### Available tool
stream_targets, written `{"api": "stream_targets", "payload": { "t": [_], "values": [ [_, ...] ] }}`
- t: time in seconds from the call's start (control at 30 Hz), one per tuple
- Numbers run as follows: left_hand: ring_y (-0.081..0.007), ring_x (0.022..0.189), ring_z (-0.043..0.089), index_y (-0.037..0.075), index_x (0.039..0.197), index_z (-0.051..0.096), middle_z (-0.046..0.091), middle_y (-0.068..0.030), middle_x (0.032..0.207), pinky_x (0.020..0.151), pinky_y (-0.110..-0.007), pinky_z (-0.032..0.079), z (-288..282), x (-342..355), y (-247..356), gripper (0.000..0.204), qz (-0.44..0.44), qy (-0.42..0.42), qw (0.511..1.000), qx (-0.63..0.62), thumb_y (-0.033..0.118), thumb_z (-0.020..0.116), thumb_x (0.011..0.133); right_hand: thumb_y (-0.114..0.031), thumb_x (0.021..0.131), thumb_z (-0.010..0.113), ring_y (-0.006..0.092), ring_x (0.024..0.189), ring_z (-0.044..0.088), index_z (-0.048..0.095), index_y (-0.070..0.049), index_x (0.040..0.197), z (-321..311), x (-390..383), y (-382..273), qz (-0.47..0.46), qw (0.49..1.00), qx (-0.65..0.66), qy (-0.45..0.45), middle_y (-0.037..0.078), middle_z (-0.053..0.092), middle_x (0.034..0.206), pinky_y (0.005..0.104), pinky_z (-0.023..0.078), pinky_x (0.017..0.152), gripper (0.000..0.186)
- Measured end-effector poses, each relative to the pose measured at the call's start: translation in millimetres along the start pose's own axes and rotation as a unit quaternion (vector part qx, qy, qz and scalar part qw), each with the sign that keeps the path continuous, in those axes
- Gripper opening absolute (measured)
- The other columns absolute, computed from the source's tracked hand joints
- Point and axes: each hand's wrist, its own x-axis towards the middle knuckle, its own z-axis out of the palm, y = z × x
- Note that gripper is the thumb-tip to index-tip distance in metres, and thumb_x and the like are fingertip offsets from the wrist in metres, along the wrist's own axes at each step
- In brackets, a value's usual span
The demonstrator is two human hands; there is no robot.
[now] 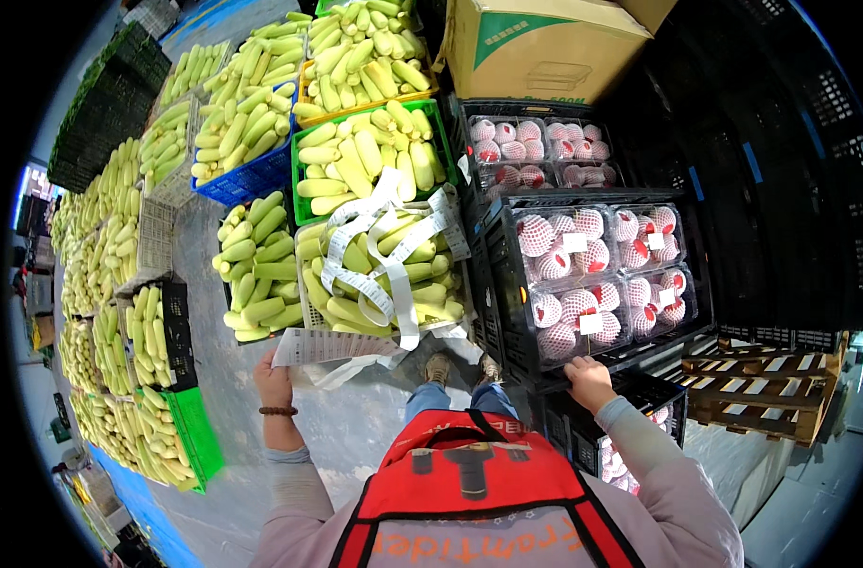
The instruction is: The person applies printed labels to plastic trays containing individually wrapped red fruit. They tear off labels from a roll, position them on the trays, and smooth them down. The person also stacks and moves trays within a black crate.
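My left hand (pixel 272 383) has its fingers closed on the edge of a printed paper sheet (pixel 323 346), held in front of a crate of pale green zucchini (pixel 342 308). A long, curling strip of white labels (pixel 361 281) lies loosely over those zucchini. My right hand (pixel 590 383) has its fingers curled over the near rim of a black plastic crate (pixel 517 355). Inside that crate sit see-through boxes of round fruit (pixel 581 308) in pink-and-white foam nets, with white labels on the lids.
More zucchini fill a green crate (pixel 297 180), a blue crate (pixel 252 182) and several crates at the left. A cardboard box (pixel 545 47) stands behind the fruit. Stacked black crates (pixel 772 170) and a wooden pallet (pixel 763 388) are at the right. Grey floor (pixel 223 379) shows between the rows.
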Motion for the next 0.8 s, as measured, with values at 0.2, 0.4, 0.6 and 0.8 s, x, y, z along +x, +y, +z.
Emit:
{"api": "stream_targets", "payload": {
  "t": [0.2, 0.4, 0.6, 0.8],
  "values": [
    [-0.0083, 0.072, 0.058, -0.003, 0.092, 0.069, 0.067, -0.0022, 0.08, 0.066, -0.024, 0.046, 3.1, -4.0, -17.4, 0.02, -0.032, 0.003, 0.996, 0.082, 0.015, 0.062, 0.085, -0.014, 0.06, 0.069, 0.0271, 0.08, 0.057, 0.057, -0.01, 0.074, 3.4, 10.4, -0.6, 0.006, 0.999, -0.023, 0.039, 0.007, 0.055, 0.079, 0.0387, 0.049, 0.068, 0.02],
    [-0.0087, 0.07, 0.056, -0.002, 0.093, 0.068, 0.066, -0.0016, 0.079, 0.063, -0.024, 0.044, 15.3, 5.3, -12.0, 0.019, 0.025, -0.016, 0.999, 0.044, 0.015, 0.061, 0.086, -0.016, 0.055, 0.073, 0.0279, 0.08, 0.057, 0.056, -0.009, 0.074, 4.6, 3.4, -1.6, 0.001, 0.999, -0.025, 0.039, 0.008, 0.055, 0.079, 0.0397, 0.048, 0.068, 0.026],
    [-0.0087, 0.075, 0.058, -0.004, 0.096, 0.067, 0.066, -0.0029, 0.084, 0.068, -0.024, 0.047, 4.3, 11.5, 1.7, 0.019, 0.003, -0.009, 0.999, -0.053, 0.012, 0.059, 0.088, -0.017, 0.064, 0.067, 0.0254, 0.084, 0.058, 0.058, -0.01, 0.079, 9.6, 4.7, 1.2, 0.03, 0.998, -0.057, 0.013, 0.006, 0.058, 0.083, 0.0394, 0.047, 0.07, 0.018],
    [-0.0086, 0.076, 0.059, -0.001, 0.098, 0.066, 0.066, -0.0027, 0.086, 0.069, -0.023, 0.047, -15.9, 27.1, 39.2, 0.016, 0.135, 0.002, 0.984, -0.119, 0.01, 0.057, 0.09, -0.02, 0.069, 0.066, 0.0266, 0.092, 0.058, 0.061, -0.009, 0.086, 7.6, 3.9, -7.9, 0.074, 0.995, -0.058, -0.032, 0.007, 0.06, 0.091, 0.0408, 0.046, 0.078, 0.021]
  ]
}}
